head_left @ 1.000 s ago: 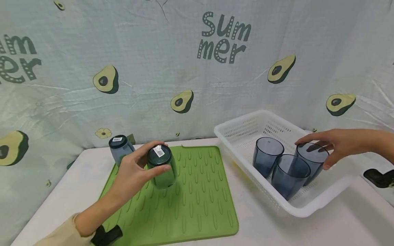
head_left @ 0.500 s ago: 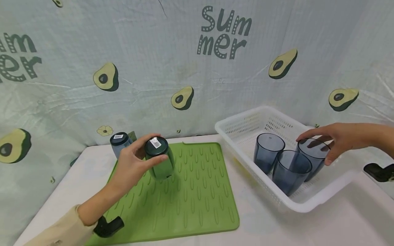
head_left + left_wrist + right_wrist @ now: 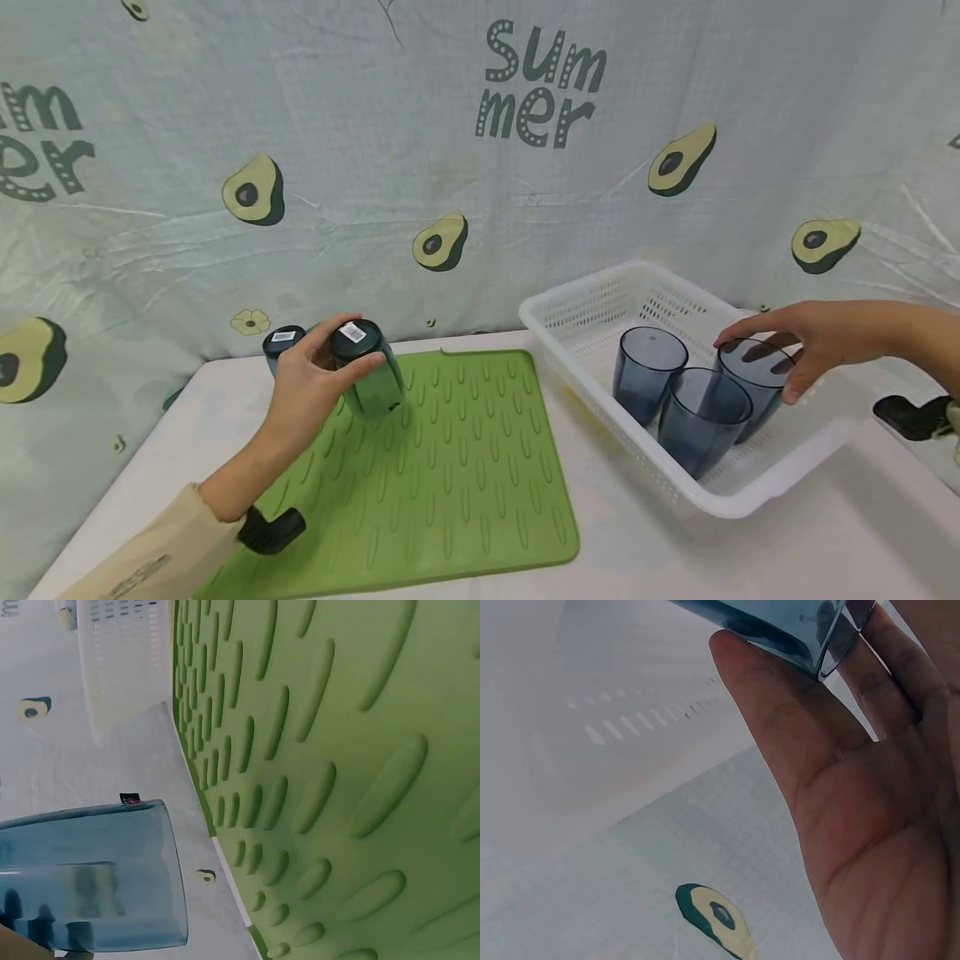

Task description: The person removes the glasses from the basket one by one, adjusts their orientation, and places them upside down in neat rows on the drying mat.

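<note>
My left hand grips an upside-down blue-tinted drinking glass by the sides near its base, which carries a white label. In the left wrist view the glass has its mouth facing the green mat, a gap between them. Behind the hand another glass stands upside down at the mat's far left corner, partly hidden. My right hand holds a drinking glass by its rim inside the white basket, thumb on the near side, fingers across the far side. In the right wrist view the thumb lies along this glass.
The green drying mat with raised ridges covers the left of the white table. Two upright glasses, one behind and one in front, stand in the white perforated basket. A printed curtain hangs behind.
My left hand has carried its glass left and slightly away, closer to the glass at the corner. The right hand stays on its glass in the basket.
</note>
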Action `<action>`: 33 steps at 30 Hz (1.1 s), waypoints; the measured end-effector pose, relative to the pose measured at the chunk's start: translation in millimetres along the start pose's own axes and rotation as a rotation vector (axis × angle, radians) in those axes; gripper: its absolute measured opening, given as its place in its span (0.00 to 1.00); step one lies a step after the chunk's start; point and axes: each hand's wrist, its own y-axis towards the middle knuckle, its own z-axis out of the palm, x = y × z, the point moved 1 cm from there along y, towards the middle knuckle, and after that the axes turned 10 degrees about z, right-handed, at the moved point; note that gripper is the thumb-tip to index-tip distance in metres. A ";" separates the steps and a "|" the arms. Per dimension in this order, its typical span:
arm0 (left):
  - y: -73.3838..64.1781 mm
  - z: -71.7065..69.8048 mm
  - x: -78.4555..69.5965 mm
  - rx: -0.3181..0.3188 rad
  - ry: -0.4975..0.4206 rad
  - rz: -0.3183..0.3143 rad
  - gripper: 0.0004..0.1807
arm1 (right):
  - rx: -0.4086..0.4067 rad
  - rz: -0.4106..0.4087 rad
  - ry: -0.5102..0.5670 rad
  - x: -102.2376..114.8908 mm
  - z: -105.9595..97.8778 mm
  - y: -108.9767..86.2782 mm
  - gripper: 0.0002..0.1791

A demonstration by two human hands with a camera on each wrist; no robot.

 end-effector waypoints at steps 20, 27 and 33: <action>16.8 9.3 35.8 -0.018 0.159 -0.072 0.33 | 0.026 -0.013 0.032 4.9 -0.1 6.6 0.57; 21.8 12.4 48.9 -0.024 0.154 -0.108 0.33 | 0.017 -0.020 0.021 8.4 2.3 7.6 0.54; 23.9 10.9 55.9 -0.002 0.145 -0.155 0.38 | 0.007 0.008 0.014 9.4 1.8 8.3 0.57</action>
